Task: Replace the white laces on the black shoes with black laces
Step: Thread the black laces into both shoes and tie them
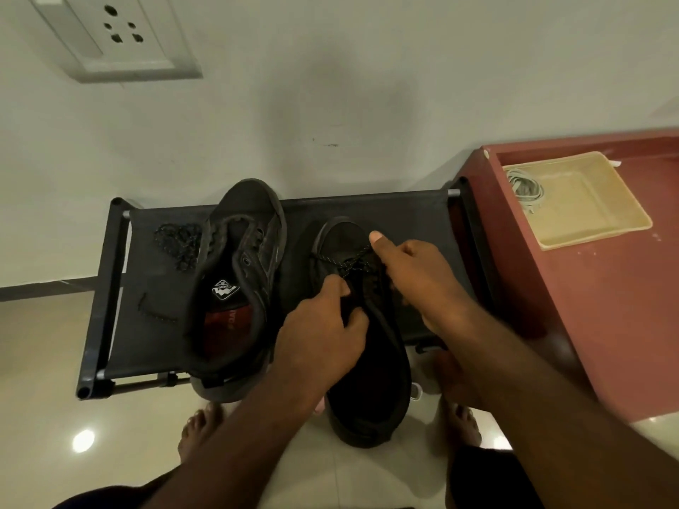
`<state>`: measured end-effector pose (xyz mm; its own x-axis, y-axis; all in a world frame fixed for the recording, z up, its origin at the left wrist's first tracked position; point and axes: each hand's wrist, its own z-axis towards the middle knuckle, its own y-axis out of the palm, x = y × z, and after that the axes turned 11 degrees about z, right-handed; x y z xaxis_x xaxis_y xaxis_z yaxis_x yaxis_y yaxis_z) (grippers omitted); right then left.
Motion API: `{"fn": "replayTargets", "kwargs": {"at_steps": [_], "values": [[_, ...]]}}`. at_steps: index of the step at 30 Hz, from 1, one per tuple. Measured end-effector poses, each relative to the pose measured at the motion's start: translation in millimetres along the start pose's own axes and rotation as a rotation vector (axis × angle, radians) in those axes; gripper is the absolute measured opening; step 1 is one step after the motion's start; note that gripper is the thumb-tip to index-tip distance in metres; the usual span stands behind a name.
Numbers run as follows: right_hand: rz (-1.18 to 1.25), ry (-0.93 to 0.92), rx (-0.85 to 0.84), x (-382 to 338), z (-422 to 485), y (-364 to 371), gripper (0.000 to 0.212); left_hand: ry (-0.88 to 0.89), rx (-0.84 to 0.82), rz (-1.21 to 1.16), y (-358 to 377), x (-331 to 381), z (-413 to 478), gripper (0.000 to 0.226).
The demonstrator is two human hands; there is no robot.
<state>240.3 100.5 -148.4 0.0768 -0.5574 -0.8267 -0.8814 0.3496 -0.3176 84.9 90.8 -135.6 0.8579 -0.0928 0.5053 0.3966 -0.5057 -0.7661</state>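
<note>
Shelving of black fabric, a low rack (404,214), spreads beneath both hands, and a red cabinet (588,306) stands just to the right of the right hand. Two black shoes lie on the rack, toes pointing away from the person. The laced shoe (367,380) sits directly under the hands, its heel hanging over the near edge. The other shoe (239,273) lies just left of the left hand, mouth open and logo insole showing. The left hand (323,321) is curled on the tongue area of the laced shoe, thumb pressing near the eyelets. The right hand (415,273) pinches a speckled black lace (349,260) crossed through the front eyelets, thumb stretched forward. Well right of that hand, on the cabinet, a beige tray (595,237) holds the white laces (525,187), bundled in its far left corner. A spare black lace (178,244) lies coiled beyond the other shoe, far left of the left hand.
</note>
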Motion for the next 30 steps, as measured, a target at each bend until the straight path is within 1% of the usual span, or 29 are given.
{"fn": "replayTargets", "kwargs": {"at_steps": [1,2,3,5,6,8,10,14,17,21,23,25,27,28,30], "values": [[-0.037,-0.018,0.005,1,0,0,0.049,-0.044,0.023,-0.083,-1,1,0,0.009],[-0.078,-0.037,-0.003,1,0,1,0.049,-0.098,0.054,-0.152,-2,4,1,0.013],[-0.118,-0.051,-0.019,3,-1,3,0.049,-0.133,0.082,-0.167,-2,6,2,0.022],[-0.150,-0.054,-0.051,5,-2,5,0.045,-0.153,0.108,-0.080,-4,9,3,0.039],[-0.147,-0.043,-0.066,5,-2,4,0.043,-0.155,0.101,-0.045,-6,9,4,0.043],[-0.098,0.005,-0.099,4,-2,-1,0.039,-0.143,0.049,-0.014,-8,8,6,0.040],[-0.034,0.034,-0.114,2,-2,-6,0.039,-0.093,0.005,0.024,-8,7,4,0.036],[-0.038,0.021,-0.068,0,2,-10,0.046,0.099,-0.011,0.114,-2,10,-6,0.027],[0.082,0.048,-0.084,-2,4,-9,0.047,0.207,-0.038,0.161,3,9,-9,0.021],[0.182,0.019,-0.080,-2,6,-6,0.039,0.289,-0.100,0.212,1,3,-11,0.026],[0.246,0.005,-0.097,-6,6,-6,0.043,0.352,-0.115,0.260,1,2,-13,0.029],[0.332,0.016,-0.163,-10,5,-6,0.050,0.406,-0.108,0.283,2,3,-14,0.031],[0.387,0.028,-0.225,-13,4,-7,0.049,0.405,-0.069,0.216,3,5,-16,0.029],[0.400,0.033,-0.235,-13,4,-8,0.048,0.368,-0.031,0.123,3,7,-15,0.027],[0.431,0.059,-0.232,-12,5,-10,0.045,0.242,0.101,-0.101,1,8,-12,0.023]]}}
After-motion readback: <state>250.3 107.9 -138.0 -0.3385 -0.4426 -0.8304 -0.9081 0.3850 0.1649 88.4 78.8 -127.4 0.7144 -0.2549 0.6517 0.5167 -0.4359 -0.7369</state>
